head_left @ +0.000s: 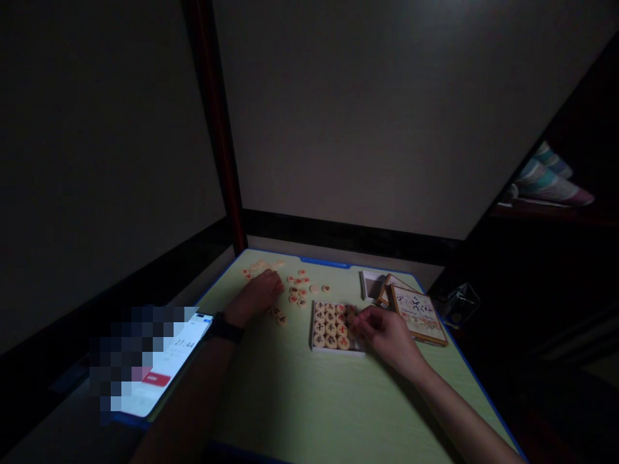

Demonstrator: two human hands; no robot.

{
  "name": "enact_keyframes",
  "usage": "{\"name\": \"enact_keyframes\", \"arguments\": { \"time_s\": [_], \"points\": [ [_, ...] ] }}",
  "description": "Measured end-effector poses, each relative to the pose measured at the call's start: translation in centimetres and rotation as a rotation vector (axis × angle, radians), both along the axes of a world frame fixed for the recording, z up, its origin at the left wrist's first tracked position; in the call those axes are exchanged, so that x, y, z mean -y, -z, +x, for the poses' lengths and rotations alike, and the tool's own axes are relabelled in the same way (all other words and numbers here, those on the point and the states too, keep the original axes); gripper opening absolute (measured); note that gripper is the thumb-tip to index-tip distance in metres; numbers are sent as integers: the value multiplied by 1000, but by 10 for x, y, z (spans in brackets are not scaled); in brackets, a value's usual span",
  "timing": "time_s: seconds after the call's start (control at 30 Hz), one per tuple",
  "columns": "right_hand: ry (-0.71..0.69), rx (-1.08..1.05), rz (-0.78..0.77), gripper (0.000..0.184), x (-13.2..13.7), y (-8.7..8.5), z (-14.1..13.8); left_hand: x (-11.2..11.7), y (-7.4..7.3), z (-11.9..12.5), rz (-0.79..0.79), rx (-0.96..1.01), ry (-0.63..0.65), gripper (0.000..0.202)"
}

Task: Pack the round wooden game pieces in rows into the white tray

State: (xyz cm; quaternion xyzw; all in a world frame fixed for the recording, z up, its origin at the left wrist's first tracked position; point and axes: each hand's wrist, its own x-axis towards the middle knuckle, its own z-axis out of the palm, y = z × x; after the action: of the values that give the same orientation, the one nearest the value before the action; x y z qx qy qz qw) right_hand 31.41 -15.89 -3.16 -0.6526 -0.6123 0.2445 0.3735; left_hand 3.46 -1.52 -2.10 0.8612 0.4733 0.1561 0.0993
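The white tray [325,350] lies on the table [290,393], nearer the right hand [391,336]. Right-hand fingers: drawn together in a pinch over the tray's right column; whether a piece is gripped cannot be told. Left hand [255,298]: fingers curled among the loose pieces [298,281]; their grip cannot be told. Tray contents: round, pale pieces [331,327] in rows, two columns with dark characters, the third with red. Outward: patterned box [420,314] at right, lit phone [167,364] at left.
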Motion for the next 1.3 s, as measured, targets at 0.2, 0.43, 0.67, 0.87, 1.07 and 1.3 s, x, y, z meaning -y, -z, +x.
{"name": "enact_keyframes", "arguments": {
  "time_s": [0.2,0.43,0.67,0.87,1.07,1.3],
  "points": [
    [-59,-152,52,37,-1,0,-4,36,0,49,-83,211,273,16],
    [-229,-317,47,34,-3,6,-6,92,-1,84,3,226,477,10],
    [-334,16,83,24,0,-6,11,92,4,84,71,245,500,21],
    [-337,122,93,26,0,-10,18,93,3,82,140,217,541,12],
    [-420,-79,-12,13,2,-14,15,93,5,83,156,241,540,10],
    [-333,105,-92,4,4,-20,14,93,6,83,147,247,541,12]
  ]
}}
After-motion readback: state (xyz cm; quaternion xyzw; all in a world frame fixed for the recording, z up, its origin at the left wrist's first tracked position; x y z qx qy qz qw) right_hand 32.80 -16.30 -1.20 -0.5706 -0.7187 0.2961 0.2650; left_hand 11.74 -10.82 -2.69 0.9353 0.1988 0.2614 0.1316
